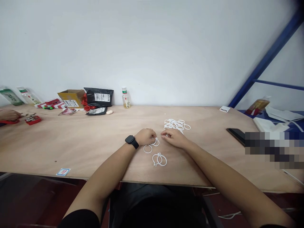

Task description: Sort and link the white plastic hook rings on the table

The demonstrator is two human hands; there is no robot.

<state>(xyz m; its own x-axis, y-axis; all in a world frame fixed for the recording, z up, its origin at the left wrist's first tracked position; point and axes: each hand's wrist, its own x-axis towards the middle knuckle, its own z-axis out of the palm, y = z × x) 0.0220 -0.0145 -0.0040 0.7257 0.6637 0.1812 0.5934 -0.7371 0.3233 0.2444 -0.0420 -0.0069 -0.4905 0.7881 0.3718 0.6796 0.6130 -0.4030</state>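
My left hand [146, 136], with a black watch on its wrist, is closed on a white plastic ring [155, 142] that links to a second white ring [147, 148] lying on the wooden table [71, 142]. My right hand [173, 137] rests just to the right, its fingertips pinched near the same ring and close to the left hand. A linked bunch of white rings [159, 159] lies in front of both hands. Behind the right hand sits a pile of loose white rings [177, 124].
A black phone [236, 134] lies at the right. At the back stand a small bottle [125, 98], a black parcel [98, 97] and a cardboard box [70, 98]. Another person's hand [8, 115] is at the far left by red items [33, 119].
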